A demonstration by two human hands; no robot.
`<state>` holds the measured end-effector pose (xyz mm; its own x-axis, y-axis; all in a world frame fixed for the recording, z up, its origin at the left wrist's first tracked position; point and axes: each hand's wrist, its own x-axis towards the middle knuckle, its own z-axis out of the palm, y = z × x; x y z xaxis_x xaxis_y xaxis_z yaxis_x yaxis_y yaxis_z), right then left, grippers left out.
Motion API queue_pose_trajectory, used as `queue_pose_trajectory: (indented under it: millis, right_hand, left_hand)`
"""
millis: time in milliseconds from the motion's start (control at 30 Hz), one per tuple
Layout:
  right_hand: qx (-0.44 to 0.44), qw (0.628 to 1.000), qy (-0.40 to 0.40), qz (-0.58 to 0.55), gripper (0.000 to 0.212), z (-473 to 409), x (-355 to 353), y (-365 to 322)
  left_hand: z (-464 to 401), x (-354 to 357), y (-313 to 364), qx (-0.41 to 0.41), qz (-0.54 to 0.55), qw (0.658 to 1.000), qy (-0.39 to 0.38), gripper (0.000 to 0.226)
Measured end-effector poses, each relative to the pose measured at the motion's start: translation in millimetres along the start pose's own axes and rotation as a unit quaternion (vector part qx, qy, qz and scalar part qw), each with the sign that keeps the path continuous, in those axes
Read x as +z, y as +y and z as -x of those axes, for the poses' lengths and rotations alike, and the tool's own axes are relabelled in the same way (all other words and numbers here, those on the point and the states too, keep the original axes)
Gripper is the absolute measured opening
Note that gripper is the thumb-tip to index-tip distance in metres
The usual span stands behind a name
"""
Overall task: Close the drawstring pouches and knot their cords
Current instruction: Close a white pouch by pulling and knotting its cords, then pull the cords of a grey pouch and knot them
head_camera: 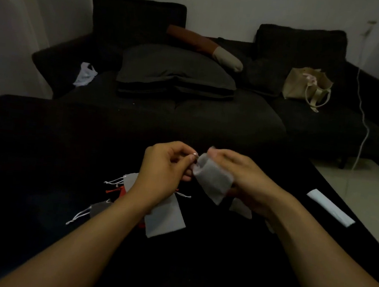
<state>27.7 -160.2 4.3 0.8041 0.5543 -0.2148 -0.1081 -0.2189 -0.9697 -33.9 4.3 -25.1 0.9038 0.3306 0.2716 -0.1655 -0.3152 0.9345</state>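
Fingers (191, 162): ours on both hands clamped on the grey pouch (213, 181)
Left hand (165, 166): pinching its mouth
Right hand (239, 172): gripping its body
Spare pouches (164, 218): on the bench (42, 151) below our fingers

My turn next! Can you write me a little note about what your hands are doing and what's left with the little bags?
Right hand holds a grey pouch up above the dark table.
Left hand pinches at the pouch's gathered mouth; its cord is too small to see, so I cannot tell if it is knotted.
More pouches lie below the hands: a pale one, a grey one and an orange one, cords loose.
Left: finish this pouch, then check and knot the rest.
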Motion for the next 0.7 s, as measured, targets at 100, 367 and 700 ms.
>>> queue_pose_trajectory:
  millis: [100,367,700]
  right_hand:
    - [-0.032,0.993,0.011,0.114,0.022,-5.3,-0.9,10.7]
    - [0.049,0.876,0.118,0.465,0.031,-26.7,-17.6,33.8]
    - [-0.034,0.923,0.022,0.383,0.029,-78.8,63.4,67.1]
  left_hand:
    - [-2.7,6.1,-13.3,-0.050,-0.039,0.995,-0.076,0.021]
    - [-8.6,-32.2,-22.6,-0.128,-0.446,0.872,-0.154,0.054]
    - [-8.6,-48.6,-24.7,-0.234,-0.514,0.799,-0.205,0.086]
